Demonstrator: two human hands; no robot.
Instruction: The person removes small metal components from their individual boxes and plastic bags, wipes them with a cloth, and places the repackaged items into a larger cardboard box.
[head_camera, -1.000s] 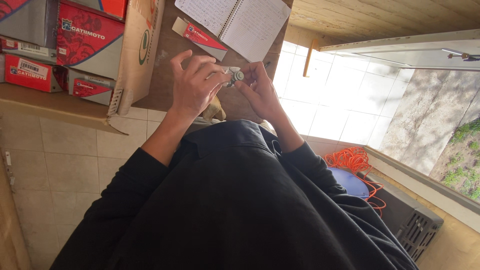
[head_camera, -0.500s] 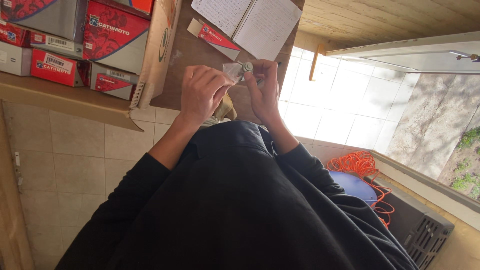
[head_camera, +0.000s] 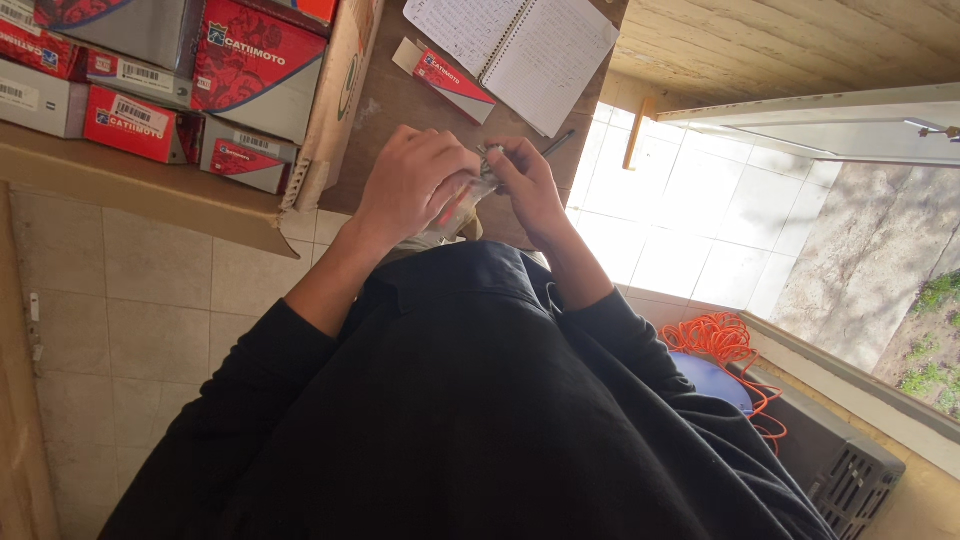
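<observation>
Metal part (head_camera: 492, 160) and clear plastic bag (head_camera: 455, 208), lower in view than half a second ago, lie between left hand (head_camera: 415, 185) and right hand (head_camera: 527, 185), both gripping them, above the tabletop (head_camera: 390, 100) edge.

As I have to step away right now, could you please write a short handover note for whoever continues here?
Left hand: grip closed around a small clear plastic bag, held above the wooden table.
Right hand: fingers pinch a small metal part at the bag's top end.
Nearby: open spiral notebook, pen, a small red-and-white box, and a cardboard carton of similar boxes.
Done: bag and part are both in hand.
Left: part and bag are not yet set down; whether the part is inside the bag cannot be told.
</observation>
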